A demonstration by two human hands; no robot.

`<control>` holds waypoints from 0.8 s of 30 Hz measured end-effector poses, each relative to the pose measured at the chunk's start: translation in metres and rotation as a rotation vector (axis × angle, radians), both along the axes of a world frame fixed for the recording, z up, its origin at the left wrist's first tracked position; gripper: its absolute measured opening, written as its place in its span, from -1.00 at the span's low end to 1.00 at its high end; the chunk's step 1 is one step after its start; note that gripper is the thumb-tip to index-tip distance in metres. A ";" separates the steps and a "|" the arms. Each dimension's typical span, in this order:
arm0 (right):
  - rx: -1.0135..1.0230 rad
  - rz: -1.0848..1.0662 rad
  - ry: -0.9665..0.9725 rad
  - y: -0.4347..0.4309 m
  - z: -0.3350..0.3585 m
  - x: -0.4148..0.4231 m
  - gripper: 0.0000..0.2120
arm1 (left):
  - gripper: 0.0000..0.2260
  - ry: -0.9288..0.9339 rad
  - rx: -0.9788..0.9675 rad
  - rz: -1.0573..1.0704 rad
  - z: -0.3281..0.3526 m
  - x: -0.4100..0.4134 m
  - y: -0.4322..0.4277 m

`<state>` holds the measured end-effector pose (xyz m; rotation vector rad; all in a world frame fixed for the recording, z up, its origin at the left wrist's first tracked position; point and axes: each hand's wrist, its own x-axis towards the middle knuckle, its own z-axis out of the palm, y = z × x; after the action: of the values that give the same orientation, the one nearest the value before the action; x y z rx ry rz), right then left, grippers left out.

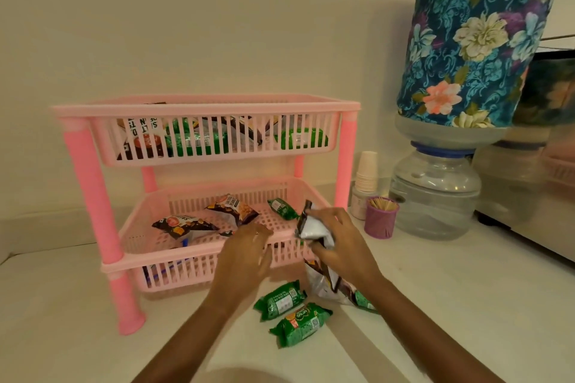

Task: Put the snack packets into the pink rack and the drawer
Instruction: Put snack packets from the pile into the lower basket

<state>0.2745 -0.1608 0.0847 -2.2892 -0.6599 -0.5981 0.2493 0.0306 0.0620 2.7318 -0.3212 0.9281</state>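
I noted right hand (342,247) gripping silver-backed snack packet (312,228) over pink rack (90,183) lower tray's front-right corner; left hand (245,250) spread.

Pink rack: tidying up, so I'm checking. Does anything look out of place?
Nothing spilled or broken. Green packets lie loose on the counter before the pink rack; the right hand grips a crumpled packet.
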 end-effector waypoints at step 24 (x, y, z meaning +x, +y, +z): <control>-0.843 0.023 0.690 0.096 -0.003 0.140 -0.48 | -0.37 0.185 0.023 0.363 -0.006 0.029 0.060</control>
<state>0.4147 -0.0649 0.0815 -2.9701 -0.6449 0.6109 0.2778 0.0903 0.0557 2.9235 0.2063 0.7434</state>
